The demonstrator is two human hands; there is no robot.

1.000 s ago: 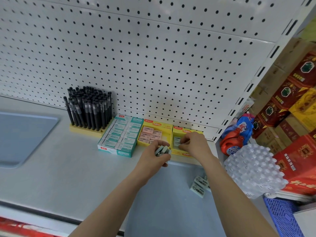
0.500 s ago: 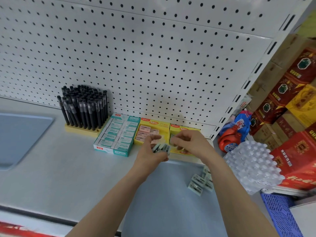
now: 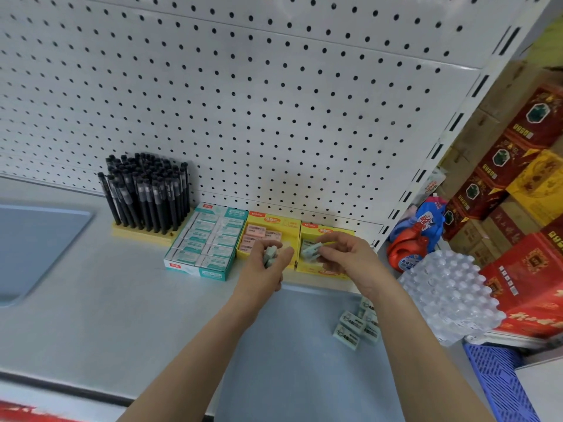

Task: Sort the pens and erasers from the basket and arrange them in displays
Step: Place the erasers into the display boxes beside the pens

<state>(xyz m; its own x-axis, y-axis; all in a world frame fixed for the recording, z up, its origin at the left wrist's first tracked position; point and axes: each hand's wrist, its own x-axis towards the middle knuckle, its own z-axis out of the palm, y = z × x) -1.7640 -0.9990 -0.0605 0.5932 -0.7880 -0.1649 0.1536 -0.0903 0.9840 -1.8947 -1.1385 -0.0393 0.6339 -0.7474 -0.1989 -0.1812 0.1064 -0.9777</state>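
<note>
My left hand (image 3: 266,264) grips a small stack of pale green erasers (image 3: 270,254) in front of the middle yellow display box (image 3: 268,222), which holds pink erasers. My right hand (image 3: 341,254) pinches one pale green eraser (image 3: 311,249) over the right yellow display box (image 3: 326,271). Several loose green erasers (image 3: 355,327) lie on the blue mat under my right forearm. A teal box of erasers (image 3: 205,245) and a yellow stand of black pens (image 3: 146,193) sit to the left.
The white pegboard (image 3: 259,102) backs the grey shelf (image 3: 91,300). A blue mat (image 3: 304,360) lies under my arms, another blue mat (image 3: 33,245) at the far left. To the right are a detergent bottle (image 3: 411,242), a bottle pack (image 3: 447,296), red cartons (image 3: 524,269) and a blue crate (image 3: 499,379).
My right hand took an eraser from the stack in my left hand and has carried it right, over the right yellow box. My left hand stayed put.
</note>
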